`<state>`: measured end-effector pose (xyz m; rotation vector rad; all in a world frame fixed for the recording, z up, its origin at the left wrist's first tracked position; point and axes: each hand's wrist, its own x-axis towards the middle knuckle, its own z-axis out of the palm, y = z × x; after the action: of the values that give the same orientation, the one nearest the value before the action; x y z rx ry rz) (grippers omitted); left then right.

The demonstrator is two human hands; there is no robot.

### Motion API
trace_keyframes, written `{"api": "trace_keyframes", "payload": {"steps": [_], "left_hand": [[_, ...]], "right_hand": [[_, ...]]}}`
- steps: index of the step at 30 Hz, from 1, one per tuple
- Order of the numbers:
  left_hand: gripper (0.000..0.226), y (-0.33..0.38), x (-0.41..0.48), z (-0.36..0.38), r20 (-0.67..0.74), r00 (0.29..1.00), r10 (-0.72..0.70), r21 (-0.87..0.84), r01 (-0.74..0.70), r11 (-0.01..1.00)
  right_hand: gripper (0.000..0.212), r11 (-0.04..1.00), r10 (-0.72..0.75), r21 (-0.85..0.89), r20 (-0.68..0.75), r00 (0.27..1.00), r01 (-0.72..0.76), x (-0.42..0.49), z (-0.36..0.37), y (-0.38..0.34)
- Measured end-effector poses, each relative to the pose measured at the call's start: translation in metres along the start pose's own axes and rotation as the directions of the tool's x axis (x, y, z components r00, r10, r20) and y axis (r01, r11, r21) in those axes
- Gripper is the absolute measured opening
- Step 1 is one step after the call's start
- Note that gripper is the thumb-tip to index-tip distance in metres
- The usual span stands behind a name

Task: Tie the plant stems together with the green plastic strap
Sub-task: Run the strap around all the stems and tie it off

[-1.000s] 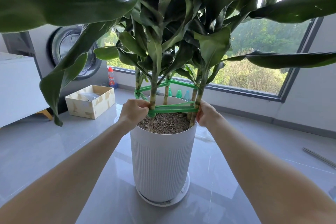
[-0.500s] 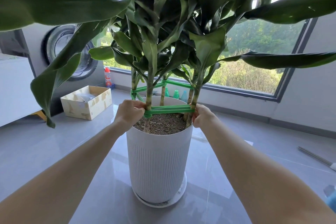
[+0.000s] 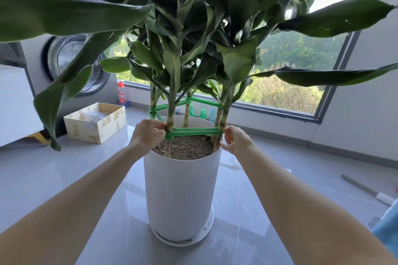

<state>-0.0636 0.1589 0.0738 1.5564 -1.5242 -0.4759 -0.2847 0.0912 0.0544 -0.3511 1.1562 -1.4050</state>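
Left hand (image 3: pixel 148 133) and right hand (image 3: pixel 235 142) each pinch the light, bendy-looking green strap (image 3: pixel 193 131) right by the stems (image 3: pixel 170 114), a good holding spot.

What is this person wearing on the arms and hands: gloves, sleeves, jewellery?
Nothing shows. The left hand and right hand are ungloved, with no rings or watch in sight, and the left forearm and right forearm are bare to the picture's edge.

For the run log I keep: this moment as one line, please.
step: tying in progress | left hand: pinches green strap at front-left stem | right hand: pinches strap by right stems | pot: upright
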Motion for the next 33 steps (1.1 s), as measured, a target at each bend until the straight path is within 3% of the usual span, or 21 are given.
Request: {"api": "trace_keyframes", "payload": {"steps": [5,8,11,15,18,24,28,33], "left_hand": [[0.026,-0.001,0.000,-0.001,0.014,1.000,-0.006,0.001,0.006,1.000],[0.026,-0.002,0.001,-0.001,0.018,1.000,0.000,0.007,-0.001,1.000],[0.026,-0.001,0.000,-0.001,0.021,1.000,0.000,0.007,-0.001,1.000],[0.026,0.000,-0.001,-0.002,0.019,1.000,-0.013,0.006,0.012,1.000],[0.026,0.001,-0.002,-0.002,0.016,1.000,-0.020,0.008,0.019,1.000],[0.026,0.005,-0.006,-0.004,0.024,0.999,-0.028,0.027,0.028,0.999],[0.027,0.004,-0.008,-0.006,0.041,0.999,-0.029,0.029,0.028,0.999],[0.027,0.004,-0.008,-0.006,0.051,0.998,-0.027,0.032,0.025,0.999]], "right_hand": [[0.025,1.000,0.010,0.006,-0.008,1.000,-0.010,-0.001,0.000,0.001],[0.009,0.999,0.043,0.010,-0.012,0.999,-0.043,-0.002,-0.002,-0.001],[0.014,0.998,0.060,-0.034,-0.005,0.998,-0.060,-0.007,-0.006,-0.005],[0.010,0.983,0.085,-0.167,0.055,0.995,-0.075,-0.018,-0.011,-0.008],[0.006,0.943,0.004,-0.333,0.044,0.999,0.011,-0.021,-0.010,-0.009],[0.017,0.772,-0.248,-0.564,0.159,0.956,0.294,-0.026,-0.017,-0.003],[0.022,0.564,-0.380,-0.693,0.266,0.886,0.450,-0.025,-0.023,0.000],[0.021,0.280,-0.475,-0.809,0.351,0.807,0.516,-0.022,-0.027,0.000]]}}
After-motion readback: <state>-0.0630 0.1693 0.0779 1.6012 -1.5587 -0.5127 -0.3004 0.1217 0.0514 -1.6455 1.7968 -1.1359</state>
